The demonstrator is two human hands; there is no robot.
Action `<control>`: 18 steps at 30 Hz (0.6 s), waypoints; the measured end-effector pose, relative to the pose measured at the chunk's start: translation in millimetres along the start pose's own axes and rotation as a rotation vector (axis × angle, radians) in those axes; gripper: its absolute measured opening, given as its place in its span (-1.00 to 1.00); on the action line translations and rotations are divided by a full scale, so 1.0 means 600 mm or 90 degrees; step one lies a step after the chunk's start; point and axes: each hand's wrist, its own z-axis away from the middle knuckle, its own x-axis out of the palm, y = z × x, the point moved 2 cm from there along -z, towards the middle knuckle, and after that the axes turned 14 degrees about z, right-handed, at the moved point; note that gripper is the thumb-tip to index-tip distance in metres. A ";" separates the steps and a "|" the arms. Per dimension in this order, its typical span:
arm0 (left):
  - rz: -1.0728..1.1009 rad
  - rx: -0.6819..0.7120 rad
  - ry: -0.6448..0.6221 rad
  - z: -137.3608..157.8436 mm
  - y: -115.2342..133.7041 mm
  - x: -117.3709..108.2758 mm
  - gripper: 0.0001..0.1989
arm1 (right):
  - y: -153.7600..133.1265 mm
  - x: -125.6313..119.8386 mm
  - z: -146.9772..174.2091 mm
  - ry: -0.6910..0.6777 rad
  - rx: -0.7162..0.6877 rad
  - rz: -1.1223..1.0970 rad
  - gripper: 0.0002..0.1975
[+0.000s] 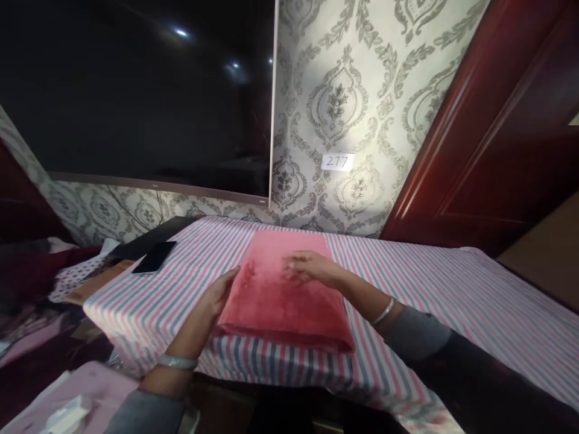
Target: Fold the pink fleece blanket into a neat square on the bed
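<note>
A folded coral-pink plush cloth (280, 304) lies on a striped cover, its near edge hanging slightly at the front of the table. Along the cloth's left edge rests my left hand (220, 292), fingers stretched out and partly hidden from view; it looks open. Over the middle of the cloth is my right hand (312, 267), its fingers apart and smeared by motion. Nothing shows in that hand, and I cannot tell whether it touches the surface.
The striped cover (407, 277) spreads over the table. A black phone (154, 257) lies at its left. Behind are a large television (149, 102) and a paper label (338, 161) reading 277. Clothes and a pink box (97, 386) sit lower left; a red-brown door (493, 138) stands right.
</note>
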 end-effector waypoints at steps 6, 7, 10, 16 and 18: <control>-0.132 0.181 0.123 -0.057 0.028 -0.011 -0.11 | 0.121 -0.088 0.076 0.325 0.095 -0.081 -0.78; -0.181 0.192 0.138 -0.068 0.035 -0.005 -0.07 | 0.134 -0.094 0.086 0.373 0.110 -0.081 -0.79; -0.323 0.258 0.143 -0.097 0.057 0.015 -0.08 | 0.164 -0.092 0.105 0.435 0.151 -0.080 -0.77; -0.550 0.304 0.206 -0.119 0.071 0.007 -0.42 | 0.200 -0.059 0.118 0.379 0.155 -0.138 -0.74; -0.580 0.286 0.212 -0.116 0.067 -0.006 -0.63 | 0.210 -0.048 0.122 0.313 0.136 -0.152 -0.73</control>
